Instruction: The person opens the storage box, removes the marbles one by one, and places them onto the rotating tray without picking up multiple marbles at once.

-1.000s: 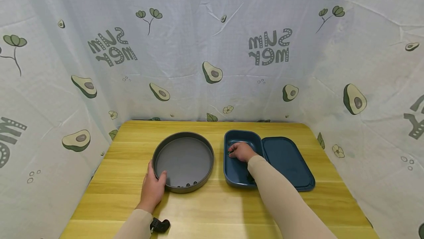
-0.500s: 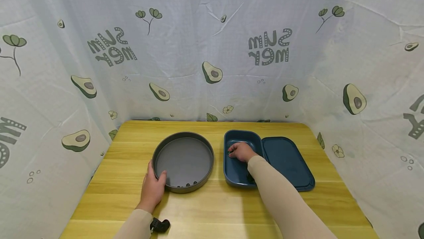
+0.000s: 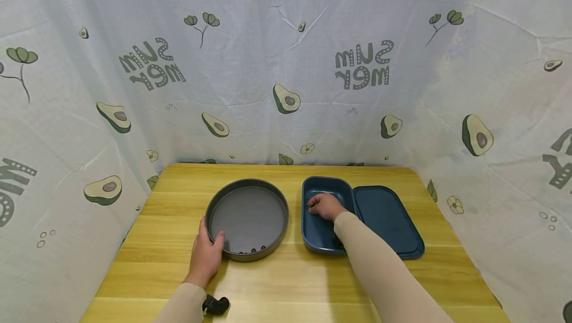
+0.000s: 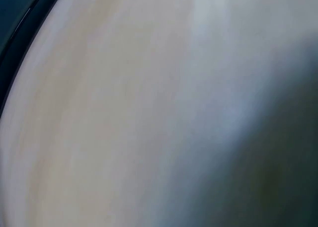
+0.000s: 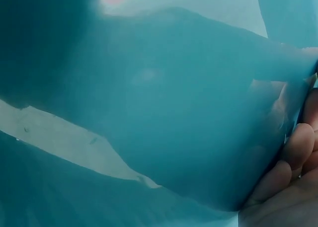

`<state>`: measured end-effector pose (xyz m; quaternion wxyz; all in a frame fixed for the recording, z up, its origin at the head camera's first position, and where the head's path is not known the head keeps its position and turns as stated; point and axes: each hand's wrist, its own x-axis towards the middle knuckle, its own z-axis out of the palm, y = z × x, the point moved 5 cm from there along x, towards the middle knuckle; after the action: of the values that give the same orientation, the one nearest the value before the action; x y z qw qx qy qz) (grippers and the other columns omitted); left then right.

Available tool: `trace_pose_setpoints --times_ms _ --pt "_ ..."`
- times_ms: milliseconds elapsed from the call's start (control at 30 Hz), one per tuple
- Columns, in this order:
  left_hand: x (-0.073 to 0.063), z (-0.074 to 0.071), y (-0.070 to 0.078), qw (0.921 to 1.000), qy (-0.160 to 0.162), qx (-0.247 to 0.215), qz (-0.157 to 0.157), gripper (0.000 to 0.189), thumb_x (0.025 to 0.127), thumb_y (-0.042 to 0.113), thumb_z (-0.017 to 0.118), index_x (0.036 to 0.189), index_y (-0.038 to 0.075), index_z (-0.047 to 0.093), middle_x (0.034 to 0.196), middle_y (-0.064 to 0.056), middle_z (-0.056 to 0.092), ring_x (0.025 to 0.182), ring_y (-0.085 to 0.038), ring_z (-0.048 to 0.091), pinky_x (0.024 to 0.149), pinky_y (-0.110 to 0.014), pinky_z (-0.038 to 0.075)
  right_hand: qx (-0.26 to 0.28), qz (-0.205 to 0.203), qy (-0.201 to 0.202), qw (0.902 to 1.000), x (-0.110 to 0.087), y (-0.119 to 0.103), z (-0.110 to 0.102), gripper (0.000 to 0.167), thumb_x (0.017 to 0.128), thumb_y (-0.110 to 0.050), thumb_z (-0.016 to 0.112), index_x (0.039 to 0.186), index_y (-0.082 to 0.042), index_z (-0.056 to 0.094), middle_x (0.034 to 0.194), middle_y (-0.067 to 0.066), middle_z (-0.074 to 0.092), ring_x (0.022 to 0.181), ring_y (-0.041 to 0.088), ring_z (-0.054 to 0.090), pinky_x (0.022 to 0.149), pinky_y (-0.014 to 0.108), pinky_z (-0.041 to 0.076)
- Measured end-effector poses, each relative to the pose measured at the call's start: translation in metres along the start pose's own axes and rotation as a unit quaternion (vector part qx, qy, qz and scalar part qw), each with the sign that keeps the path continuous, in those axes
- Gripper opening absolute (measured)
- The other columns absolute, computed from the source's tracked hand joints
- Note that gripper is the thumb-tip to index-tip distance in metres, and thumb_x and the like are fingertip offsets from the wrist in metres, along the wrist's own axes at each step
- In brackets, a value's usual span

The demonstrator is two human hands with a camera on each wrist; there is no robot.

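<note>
A round dark-grey pan sits on the table, several small dark balls lying along its near wall. My left hand grips its near-left rim, thumb over the inside and fingers outside. My right hand reaches into a dark-blue rectangular box, fingers curled toward the inner left wall. A tiny dark spot shows by its fingertips; whether they pinch it I cannot tell. The right wrist view has curled fingers against the box's blue surface. The left wrist view is blurred and shows neither hand nor balls.
A flat blue lid lies against the box's right side. Below the pan, a black wrist device sticks out from the left sleeve. The wooden table ends at a printed cloth behind and at both sides.
Both hands stay almost still, the left at the pan's rim and the right inside the box. The head view has shifted very slightly.
</note>
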<state>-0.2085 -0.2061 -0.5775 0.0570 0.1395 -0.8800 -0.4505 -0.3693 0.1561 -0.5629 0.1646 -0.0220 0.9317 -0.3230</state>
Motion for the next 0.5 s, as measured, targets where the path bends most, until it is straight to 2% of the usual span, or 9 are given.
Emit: trace_pose_setpoints --times_ms 267,500 --pt "-0.0005 -0.0005 -0.0011 1.0 -0.008 0.002 -0.003 0.083 0.109 0.035 0.053 0.17 0.008 0.006 0.166 -0.031 0.033 0.148 -0.055 0.037 0.119 -0.07 0.033 0.002 -0.005 0.003 1.0 -0.0014 0.0031 0.0006 0.018 0.094 -0.012 0.077 0.111 -0.01 0.081 0.126 0.009 0.075 0.113 0.026 0.066 0.105 0.048 0.053" --pt "-0.0011 -0.001 0.0006 1.0 -0.001 0.0 0.002 0.082 0.108 0.034 0.055 0.17 0.007 0.008 0.162 -0.033 0.037 0.146 -0.055 0.04 0.118 -0.07 0.035 -0.011 -0.014 0.001 0.9998 -0.0042 -0.0009 -0.0018 0.017 0.094 -0.012 0.078 0.111 -0.01 0.081 0.126 0.009 0.076 0.113 0.025 0.067 0.104 0.047 0.054"
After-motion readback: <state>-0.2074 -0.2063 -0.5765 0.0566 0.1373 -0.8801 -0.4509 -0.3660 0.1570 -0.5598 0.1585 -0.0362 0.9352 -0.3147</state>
